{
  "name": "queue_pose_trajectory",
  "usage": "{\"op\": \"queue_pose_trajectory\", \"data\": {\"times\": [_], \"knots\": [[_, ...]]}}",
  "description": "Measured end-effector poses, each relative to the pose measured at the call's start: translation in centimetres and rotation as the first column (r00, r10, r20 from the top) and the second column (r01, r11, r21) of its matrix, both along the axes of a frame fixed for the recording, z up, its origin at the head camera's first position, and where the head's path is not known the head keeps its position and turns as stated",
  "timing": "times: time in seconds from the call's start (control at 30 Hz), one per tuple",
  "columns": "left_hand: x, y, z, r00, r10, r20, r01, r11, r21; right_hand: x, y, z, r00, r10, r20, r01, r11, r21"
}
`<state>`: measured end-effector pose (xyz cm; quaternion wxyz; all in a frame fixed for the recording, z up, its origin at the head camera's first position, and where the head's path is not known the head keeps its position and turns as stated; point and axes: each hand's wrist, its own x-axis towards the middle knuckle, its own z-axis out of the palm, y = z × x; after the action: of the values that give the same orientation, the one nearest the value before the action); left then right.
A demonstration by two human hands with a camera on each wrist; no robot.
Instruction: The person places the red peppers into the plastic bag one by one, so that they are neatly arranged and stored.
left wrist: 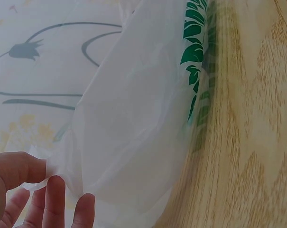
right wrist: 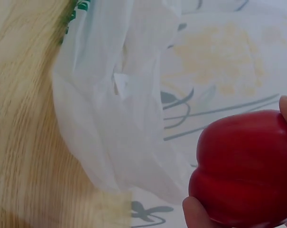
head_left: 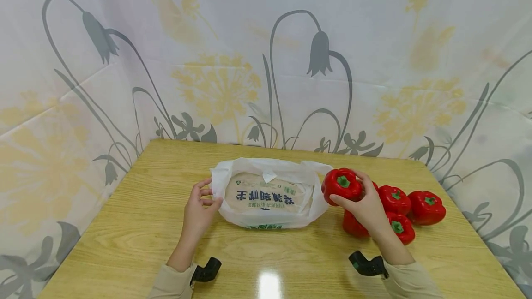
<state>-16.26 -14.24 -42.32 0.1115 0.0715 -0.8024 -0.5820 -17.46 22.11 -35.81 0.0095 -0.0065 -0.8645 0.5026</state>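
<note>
In the head view, a white plastic bag (head_left: 249, 218) sits on the wood-grain bench (head_left: 137, 225), its mouth spread open upward. Dark blue characters show inside the mouth, and green leaf print marks the near side. At the bag's left end is the person's left hand (head_left: 201, 209), its grip pinching the edge of the plastic. The right hand (head_left: 367, 206) grasps 1 red pepper (head_left: 341, 188) between thumb and fingers, the green stem facing the camera. This pepper overlaps the bag's right end in view; whether the 2 touch cannot be told. At least 4 other peppers (head_left: 426, 207) lie clustered on the bench to the right, partly hidden by the right hand and forearm. Each wrist carries a black device (head_left: 367, 264) beside a beige sleeve (head_left: 413, 280). Behind the bench hangs a pale cloth (head_left: 232, 50) printed with grey and yellow flowers.

In the left wrist view, the thumb and fingers meet at the bag's thin, translucent edge. The green leaves run along the side next to the bench.

In the right wrist view, the grasped pepper fills the lower right, with fingertips visible on opposite sides of its glossy skin. The crumpled bag is just beside it.
</note>
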Motion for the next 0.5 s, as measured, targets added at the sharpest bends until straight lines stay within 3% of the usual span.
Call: {"op": "queue_pose_trajectory", "data": {"times": [0.5], "knots": [[0.1,0.1,0.2,1.000,0.005,0.008,-0.005,1.000,-0.005,-1.0,-1.3,0.1,0.995,0.094,-0.027,-0.096,0.993,-0.070]]}}
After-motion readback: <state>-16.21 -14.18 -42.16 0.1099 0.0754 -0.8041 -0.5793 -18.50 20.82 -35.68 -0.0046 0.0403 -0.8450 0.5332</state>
